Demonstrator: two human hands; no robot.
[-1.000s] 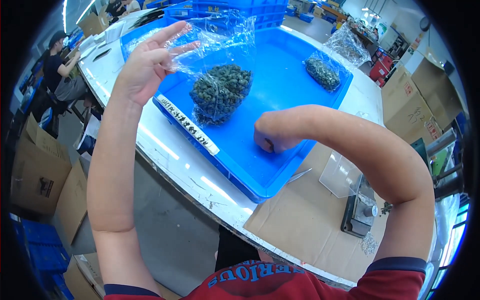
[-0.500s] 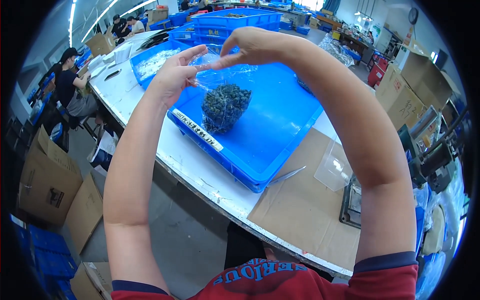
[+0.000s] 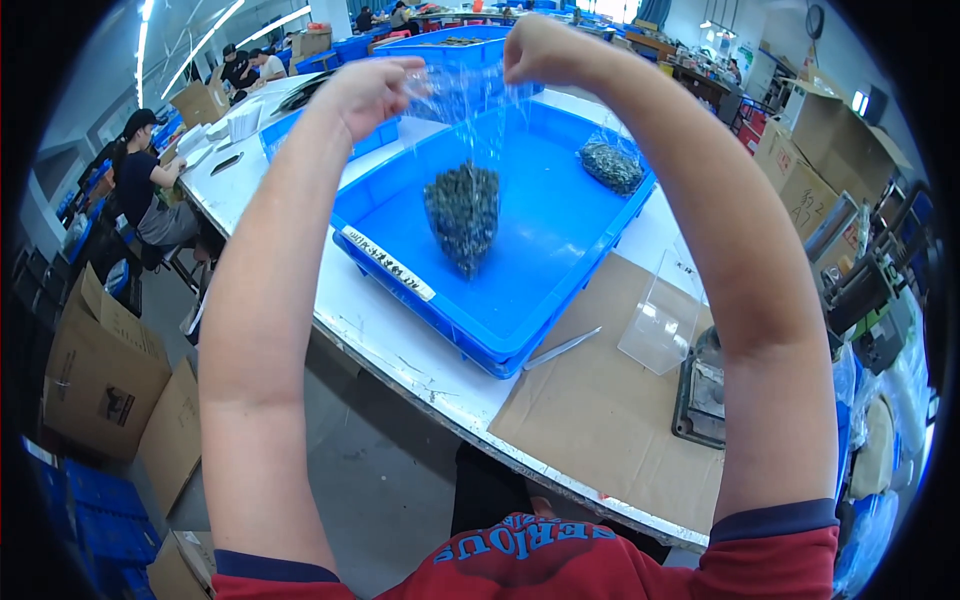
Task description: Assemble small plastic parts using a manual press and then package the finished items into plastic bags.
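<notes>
A clear plastic bag [image 3: 463, 215], weighted at the bottom with small dark green parts, hangs above the blue tray [image 3: 560, 290]. My left hand [image 3: 368, 92] pinches the bag's top left edge and my right hand [image 3: 545, 50] pinches its top right edge, both raised high over the table. A second clear bag of dark parts [image 3: 612, 166] lies in the tray's far right corner.
A flat cardboard sheet [image 3: 610, 410] lies on the white table [image 3: 400, 350], with a clear plastic box [image 3: 662, 320], a metal strip [image 3: 560, 348] and a grey metal device [image 3: 705, 395]. Cardboard boxes [image 3: 100, 370] stand on the floor at left. Other people sit at the far left.
My right hand rose from the tray to grasp the bag's top beside my left. Both hands then lifted the bag higher, and it now hangs upright with the parts at the bottom.
</notes>
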